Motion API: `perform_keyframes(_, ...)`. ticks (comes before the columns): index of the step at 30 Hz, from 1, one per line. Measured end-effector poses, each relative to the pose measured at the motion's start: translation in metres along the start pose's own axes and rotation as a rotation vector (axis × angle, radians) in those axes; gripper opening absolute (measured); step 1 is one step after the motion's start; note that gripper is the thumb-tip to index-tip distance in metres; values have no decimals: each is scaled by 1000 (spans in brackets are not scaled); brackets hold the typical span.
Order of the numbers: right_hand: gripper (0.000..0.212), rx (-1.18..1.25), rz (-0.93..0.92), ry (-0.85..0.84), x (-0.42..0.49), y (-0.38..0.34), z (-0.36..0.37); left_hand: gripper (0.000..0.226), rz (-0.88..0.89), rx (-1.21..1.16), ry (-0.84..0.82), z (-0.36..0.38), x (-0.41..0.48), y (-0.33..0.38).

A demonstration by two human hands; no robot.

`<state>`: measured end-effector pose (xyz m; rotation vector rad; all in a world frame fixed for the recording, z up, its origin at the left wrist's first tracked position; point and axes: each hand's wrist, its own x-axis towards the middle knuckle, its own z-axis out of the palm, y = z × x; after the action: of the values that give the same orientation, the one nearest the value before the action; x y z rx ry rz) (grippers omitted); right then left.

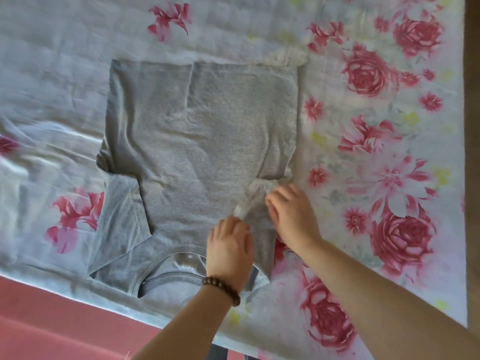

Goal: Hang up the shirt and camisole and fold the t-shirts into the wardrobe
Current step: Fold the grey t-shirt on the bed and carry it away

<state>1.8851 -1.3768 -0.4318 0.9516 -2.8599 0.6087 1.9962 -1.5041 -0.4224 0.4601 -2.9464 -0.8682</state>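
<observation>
A grey t-shirt [202, 141] lies flat on the flowered bed sheet [376, 120], its collar toward me and its hem at the far side. Its right side is folded inward, and the left sleeve still sticks out at the lower left. My left hand [230, 249], with a bead bracelet on the wrist, rests on the shirt near the right shoulder, fingers bent onto a bunched ridge of fabric. My right hand [291, 211] lies beside it on the folded right sleeve, fingers spread and pressing the cloth down.
The bed's near edge [130, 307] runs diagonally across the lower left, with pink floor [52, 328] beyond it. A dark brown strip [472, 152] borders the bed on the right. Bare sheet surrounds the shirt on all sides.
</observation>
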Motion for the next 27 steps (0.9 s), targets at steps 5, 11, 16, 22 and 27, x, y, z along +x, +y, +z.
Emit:
perform_keyframes(5,41,-121,-44,-182,-31,-5,36,70,127,295,-285,29,-15,-3)
perform_keyframes(11,65,-258,54,-382,-47,-5,27,93,222,392,-390,31,-31,-23)
perform_keyframes(16,88,-287,29,-482,-55,1,15,106,246,380,-420,25,-43,-30)
perform_keyframes(22,104,-254,24,-585,-51,2,7,106,205,378,-449,19,-43,-23)
perform_keyframes(27,83,-73,-8,-483,-28,4,-14,79,113,325,-307,2,-42,-2)
